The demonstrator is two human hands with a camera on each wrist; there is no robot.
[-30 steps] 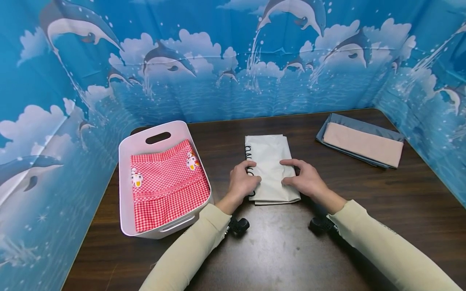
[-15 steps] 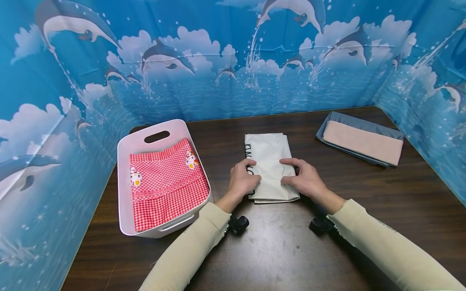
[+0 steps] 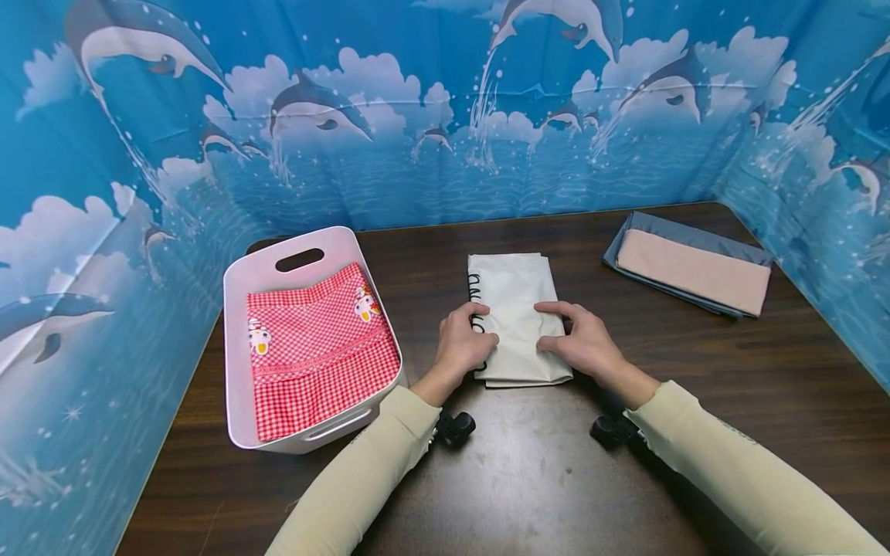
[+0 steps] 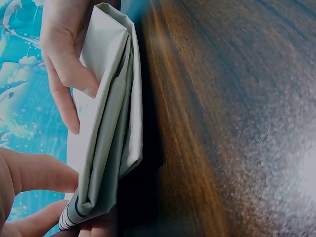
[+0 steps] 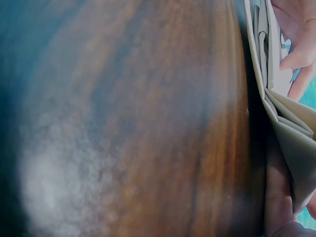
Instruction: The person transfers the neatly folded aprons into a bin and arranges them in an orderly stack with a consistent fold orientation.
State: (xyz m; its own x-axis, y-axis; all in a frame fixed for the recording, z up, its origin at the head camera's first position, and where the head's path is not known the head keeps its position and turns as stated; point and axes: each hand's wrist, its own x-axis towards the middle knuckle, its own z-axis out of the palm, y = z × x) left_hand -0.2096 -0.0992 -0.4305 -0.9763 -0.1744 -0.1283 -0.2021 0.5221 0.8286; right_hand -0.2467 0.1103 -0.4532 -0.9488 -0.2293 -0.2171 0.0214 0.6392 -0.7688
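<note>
A folded, smooth off-white cloth (image 3: pixel 514 289) between two hands

The off-white cloth lies near the centre of the frame in the head view, on a dark brown table with wood grain (image 3: pixel 521 471). The person's left hand (image 3: pixel 460 344) pinches its left edge, and the right hand (image 3: pixel 587 344) pinches its right edge. In each wrist view, fingers of that hand are seen beneath the folded layers, and others touch from above. The grips are at the lower half of the cloth; its upper part extends beyond the fingertips, and its middle is uncovered between the hands. Curved black lettering (image 3: pixel 475 286) runs along the left edge, partly hidden by the left hand.

At the left of the frame stands a white plastic basket (image 3: pixel 238 386), and in it lies a red-and-white checked cloth (image 3: pixel 327 340). At the upper right, a folded beige cloth (image 3: pixel 695 272) rests on a folded blue-grey cloth (image 3: pixel 684 232). Behind the table hangs a blue curtain with dolphins (image 3: pixel 410 193).
</note>
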